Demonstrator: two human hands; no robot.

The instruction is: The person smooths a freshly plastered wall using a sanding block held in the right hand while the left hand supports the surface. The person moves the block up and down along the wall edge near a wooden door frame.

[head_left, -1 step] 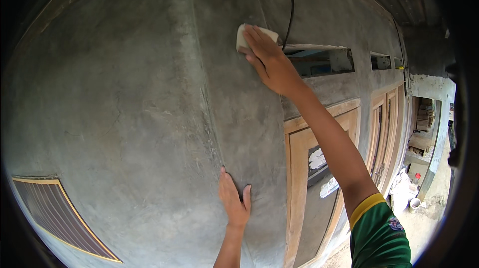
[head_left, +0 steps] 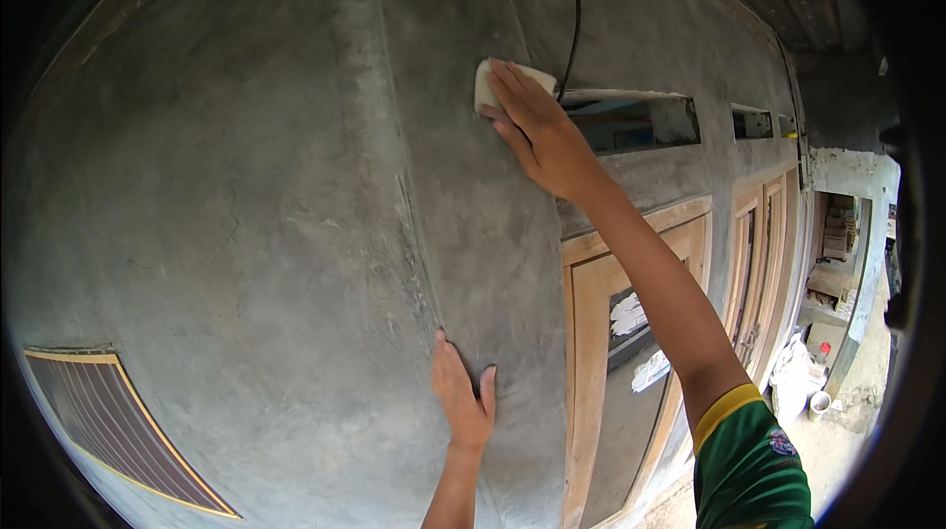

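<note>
A grey cement-plastered wall (head_left: 286, 184) fills most of the view. High on it, left of a narrow vent opening, my right hand (head_left: 542, 130) presses a cream-coloured pad (head_left: 485, 91) flat against the plaster. The fingers lie over the pad and hide much of it; whether it is a sponge or folded sandpaper cannot be told. Lower down, my left hand (head_left: 461, 396) rests on the wall with nothing in it, thumb apart from the fingers. Its fingertips touch the lower end of a raised vertical ridge (head_left: 402, 155) in the plaster.
A black cable (head_left: 574, 17) hangs beside the vent opening (head_left: 631, 123). Below the vent stands a wooden window frame (head_left: 583, 371), with more wooden frames (head_left: 764, 253) farther right. A striped panel with a yellow edge (head_left: 128, 430) is at lower left. A white bucket (head_left: 819, 403) stands at far right.
My right hand and the pad have slid slightly down and to the right along the wall. My left hand has stayed in place.
</note>
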